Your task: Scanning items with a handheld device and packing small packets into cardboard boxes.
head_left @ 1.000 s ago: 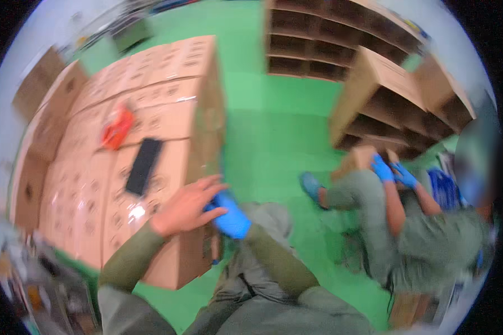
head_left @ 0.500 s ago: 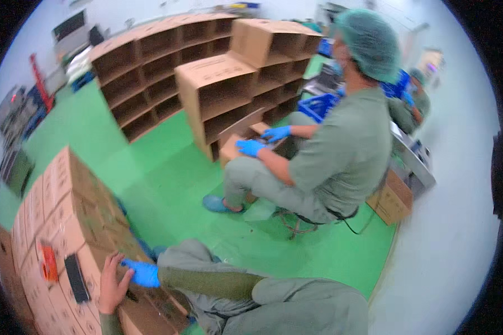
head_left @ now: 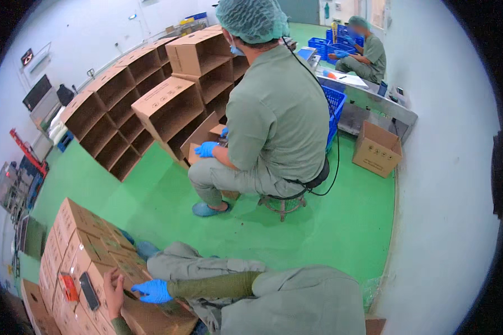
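At the lower left, my left hand (head_left: 115,287), bare, rests on or just beside the stacked taped cartons (head_left: 67,226) with its fingers extended. My right hand (head_left: 153,290), in a blue glove, lies close to its right at the cartons' side, fingers apart, with nothing visible in them. A black flat oblong object (head_left: 89,290) and a crumpled orange item (head_left: 68,287) lie on the cartons left of my hands.
A co-worker (head_left: 274,111) sits on a wheeled stool, gloved hands at an open box. Behind are open cardboard cubbies (head_left: 112,134); rightward, a metal bench (head_left: 397,111), blue crates (head_left: 333,111), a loose carton (head_left: 377,151) and another seated person (head_left: 369,56).
The view has swung up and rightward, away from the carton tops toward the room, bringing the co-worker's back, bench and far person into sight. My hands stay close together at the cartons.
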A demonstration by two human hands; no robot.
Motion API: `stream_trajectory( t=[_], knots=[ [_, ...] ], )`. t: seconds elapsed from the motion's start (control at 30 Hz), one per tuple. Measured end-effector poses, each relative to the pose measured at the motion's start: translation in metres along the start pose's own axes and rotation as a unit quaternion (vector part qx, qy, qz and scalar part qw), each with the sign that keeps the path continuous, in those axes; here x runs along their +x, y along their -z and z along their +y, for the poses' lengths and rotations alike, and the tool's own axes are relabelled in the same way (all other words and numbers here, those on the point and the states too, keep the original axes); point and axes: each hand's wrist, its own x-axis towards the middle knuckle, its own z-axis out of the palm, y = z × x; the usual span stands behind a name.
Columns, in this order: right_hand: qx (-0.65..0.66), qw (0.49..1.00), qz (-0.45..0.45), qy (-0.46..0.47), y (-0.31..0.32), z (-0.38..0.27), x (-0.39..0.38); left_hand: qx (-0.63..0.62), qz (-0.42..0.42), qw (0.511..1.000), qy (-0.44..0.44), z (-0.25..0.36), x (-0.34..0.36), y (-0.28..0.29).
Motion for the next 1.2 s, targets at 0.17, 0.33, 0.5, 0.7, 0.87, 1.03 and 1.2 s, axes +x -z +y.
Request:
stream_trajectory(
  t=[0.17, 0.33, 0.5, 0.7, 0.87, 1.03, 1.2],
  knots=[
    [0.081, 0.994, -0.039, 0.059, 0.015, -0.019, -0.037, -0.018, 0.037, 0.998, -0.047, 0.027, -0.011, 0.018],
    [0.137, 0.985, -0.073, 0.075, 0.046, -0.066, -0.052, -0.098, 0.066, 0.993, -0.019, 0.024, -0.003, 0.050],
    [0.174, 0.984, -0.045, 0.017, 0.082, -0.058, -0.048, -0.149, 0.102, 0.965, -0.191, 0.126, 0.034, 0.089],
    [-0.016, 0.985, -0.141, 0.097, 0.036, -0.034, 0.012, -0.294, 0.149, 0.893, -0.307, 0.106, -0.045, 0.155],
    [-0.071, 0.964, -0.254, 0.012, 0.053, -0.068, 0.024, -0.442, -0.012, 0.796, -0.414, 0.130, -0.029, 0.144],
    [0.086, 0.964, -0.242, 0.067, 0.047, -0.082, 0.041, -0.453, -0.100, 0.830, -0.311, 0.125, -0.024, 0.171],
    [-0.021, 0.966, -0.255, 0.046, 0.012, -0.036, 0.031, -0.432, -0.206, 0.869, -0.127, 0.144, -0.024, 0.201]
  ],
)
